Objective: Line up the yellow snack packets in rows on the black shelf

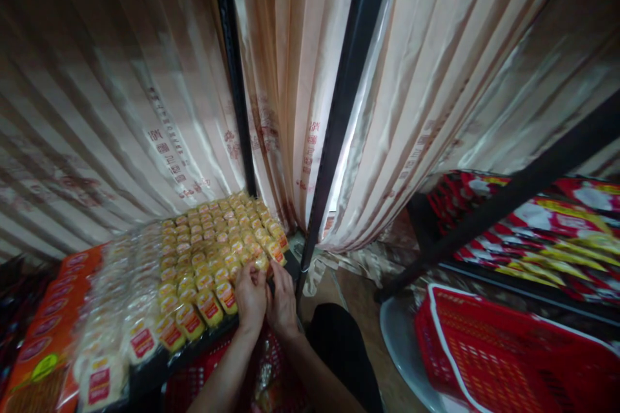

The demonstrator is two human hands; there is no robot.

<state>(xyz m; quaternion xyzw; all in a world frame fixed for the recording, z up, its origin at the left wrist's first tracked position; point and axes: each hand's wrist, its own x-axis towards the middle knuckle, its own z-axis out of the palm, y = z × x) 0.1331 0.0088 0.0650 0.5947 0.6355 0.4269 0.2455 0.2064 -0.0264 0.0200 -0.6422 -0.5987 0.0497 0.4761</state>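
Observation:
Rows of small yellow snack packs with red labels (213,245) lie on a black shelf (159,361). My left hand (250,297) and my right hand (282,300) are side by side at the shelf's front right corner. Both have their fingers curled around a yellow pack (261,262) at the front edge of the rows. Clear-wrapped pale packs (126,310) lie to the left of the yellow ones.
Orange packets (48,335) fill the shelf's far left. Black rack posts (339,116) stand in front of a pleated beige curtain (436,77). A red plastic basket (504,348) sits at lower right, and red-and-yellow bags (542,226) lie on the right-hand shelf.

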